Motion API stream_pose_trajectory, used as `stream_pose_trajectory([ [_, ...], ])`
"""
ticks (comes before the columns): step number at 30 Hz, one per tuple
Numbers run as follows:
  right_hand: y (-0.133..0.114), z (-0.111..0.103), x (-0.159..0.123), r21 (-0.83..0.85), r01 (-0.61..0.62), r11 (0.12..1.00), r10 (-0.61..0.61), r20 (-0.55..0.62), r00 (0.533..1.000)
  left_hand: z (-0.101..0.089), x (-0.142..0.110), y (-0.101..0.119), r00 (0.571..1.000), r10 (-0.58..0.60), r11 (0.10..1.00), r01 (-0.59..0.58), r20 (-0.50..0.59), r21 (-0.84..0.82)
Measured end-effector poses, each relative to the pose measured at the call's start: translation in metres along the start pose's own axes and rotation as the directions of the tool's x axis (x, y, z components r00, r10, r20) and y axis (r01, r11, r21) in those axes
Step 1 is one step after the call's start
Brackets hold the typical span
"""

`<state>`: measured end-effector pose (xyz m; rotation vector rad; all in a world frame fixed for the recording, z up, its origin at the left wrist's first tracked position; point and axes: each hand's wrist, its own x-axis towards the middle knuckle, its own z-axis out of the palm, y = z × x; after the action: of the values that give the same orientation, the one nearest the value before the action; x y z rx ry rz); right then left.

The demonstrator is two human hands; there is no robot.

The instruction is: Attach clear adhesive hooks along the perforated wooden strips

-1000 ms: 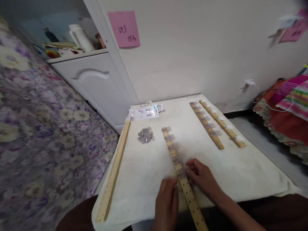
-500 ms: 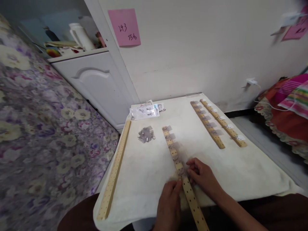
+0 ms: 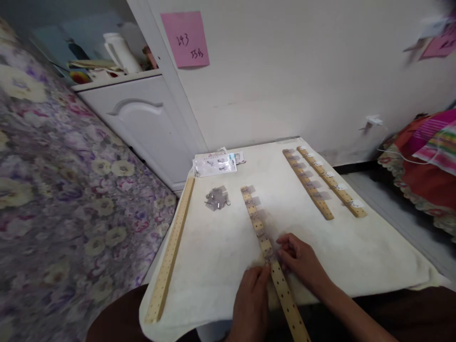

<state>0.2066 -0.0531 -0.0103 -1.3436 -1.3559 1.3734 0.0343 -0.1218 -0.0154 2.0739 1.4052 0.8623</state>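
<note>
A perforated wooden strip (image 3: 285, 289) lies lengthwise before me, its near end reaching past the table edge. Small metal pieces with clear tags (image 3: 253, 216) sit in a row along its far half. My left hand (image 3: 251, 299) is closed, fingertips touching the strip's left edge beside the nearest metal piece. On the other side my right hand (image 3: 299, 259) has its fingers curled together close to that piece's clear tag. What either hand pinches is too small to make out. A loose pile of similar clear-tagged metal pieces (image 3: 217, 198) lies to the left.
Two filled wooden strips, one with clear tags (image 3: 308, 185) and one with white tags (image 3: 331, 183), lie at right. A bare strip (image 3: 171, 249) runs along the left edge. Clear packaging (image 3: 214, 165) lies at the back of the cloth-covered table (image 3: 203, 270), near the wall.
Both hands keep nearly the same place at the strip. The view has shifted very slightly; nothing else has visibly moved.
</note>
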Motion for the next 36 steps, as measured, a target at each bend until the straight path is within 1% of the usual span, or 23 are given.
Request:
stream_pose_trajectory([
  [3,-0.0008,-0.0004,0.0,-0.011,0.005,1.0,-0.005,0.002,1.0,0.0007,0.0,-0.0013,1.0,0.031,0.999,-0.031,0.004,0.026],
  [11,0.0,-0.0004,0.0002,0.004,-0.011,1.0,0.011,0.001,1.0,0.0022,-0.0006,-0.0013,0.999,0.039,0.998,-0.038,-0.019,0.044],
  [16,0.0002,-0.0003,-0.0001,0.0,-0.007,1.0,0.007,0.002,1.0,0.001,0.001,0.0011,0.999,-0.041,0.999,0.041,-0.002,0.004],
  [19,-0.0002,0.0002,-0.0003,-0.007,-0.01,1.0,0.01,-0.008,1.0,0.0022,0.0028,0.0025,0.997,-0.068,0.998,0.068,-0.023,-0.017],
  [24,-0.0006,0.0001,0.0003,0.0,-0.026,1.0,0.026,-0.011,1.0,0.0048,0.0055,0.0046,0.989,-0.14,0.99,0.14,-0.041,-0.006],
  [26,0.0003,-0.0003,0.0009,-0.011,-0.017,1.0,0.016,-0.01,1.0,0.0054,0.0056,0.0043,0.992,-0.12,0.992,0.121,-0.035,0.023],
  [29,0.002,-0.0005,0.0012,-0.046,0.002,0.999,-0.003,-0.011,1.0,0.0064,0.0043,0.0017,0.999,-0.026,0.994,0.029,-0.033,0.104],
  [31,0.0022,-0.0004,0.0003,-0.071,0.028,0.997,-0.029,-0.016,0.999,0.0067,0.0031,0.0,0.999,0.014,0.989,-0.009,-0.033,0.15],
  [34,0.0003,-0.001,-0.0026,-0.102,0.066,0.993,-0.068,-0.019,0.998,0.005,0.0021,0.0004,0.999,0.031,0.984,-0.027,-0.023,0.176],
  [36,-0.0011,-0.0027,-0.005,-0.16,0.096,0.983,-0.103,-0.037,0.994,0.0029,0.0017,0.0022,0.999,0.042,0.986,-0.037,-0.029,0.164],
])
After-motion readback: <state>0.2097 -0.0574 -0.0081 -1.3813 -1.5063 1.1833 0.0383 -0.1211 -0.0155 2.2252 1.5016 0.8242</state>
